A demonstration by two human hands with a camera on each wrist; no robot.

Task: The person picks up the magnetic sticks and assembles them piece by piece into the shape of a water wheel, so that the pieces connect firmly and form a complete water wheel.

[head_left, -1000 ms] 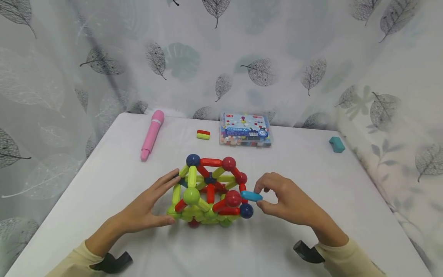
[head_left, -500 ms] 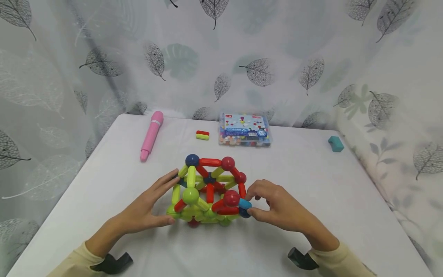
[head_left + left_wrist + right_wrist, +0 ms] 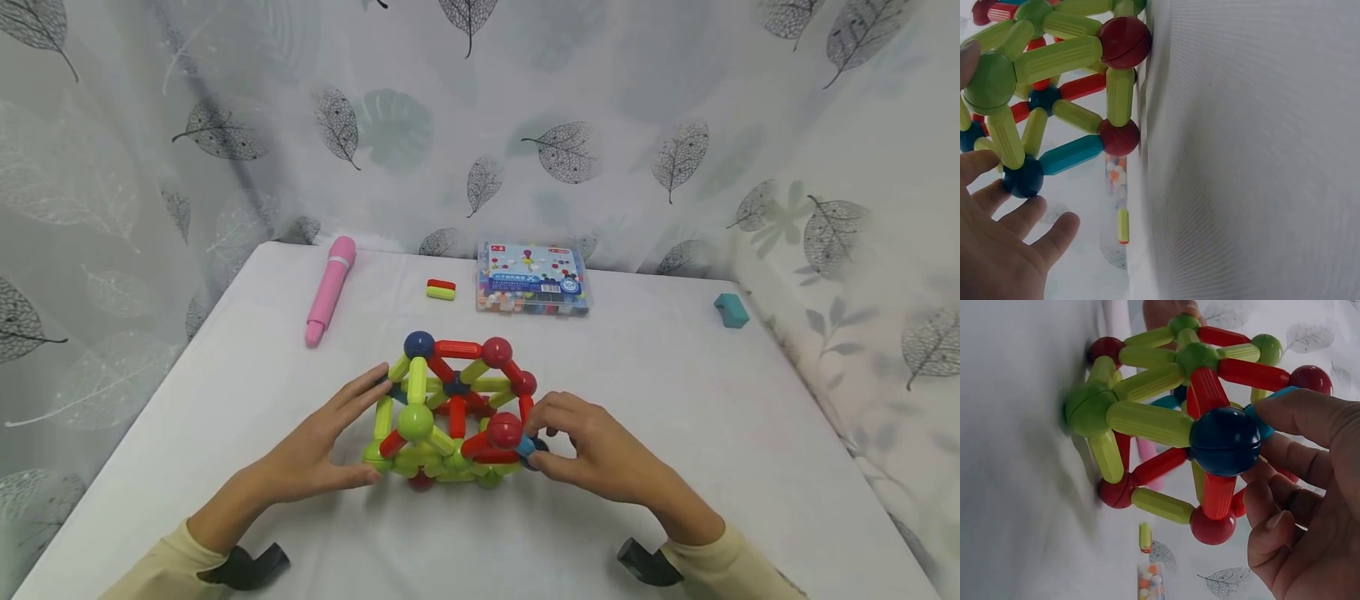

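A magnetic stick-and-ball frame (image 3: 415, 422) of red, yellow-green and blue parts stands mid-table. My right hand (image 3: 600, 450) pinches a light blue magnetic stick (image 3: 525, 447) between thumb and fingers. That stick lies between a red ball (image 3: 505, 431) and a dark blue ball (image 3: 1225, 442) on the frame's right side. The fingers partly cover it. My left hand (image 3: 322, 454) steadies the left side, fingers extended. In the left wrist view its fingertips touch another dark blue ball (image 3: 1024, 177), which joins a teal stick (image 3: 1072, 154).
Behind the frame lie a red stick and a yellow-green stick (image 3: 441, 289) side by side. A clear box of parts (image 3: 533, 279) sits at the back. There is a pink pen-like object (image 3: 331, 292) at back left and a teal block (image 3: 731, 310) at far right.
My right hand has moved left, bringing the light blue stick in from beyond the frame's right side to between the red and dark blue balls. The left hand stays in place.
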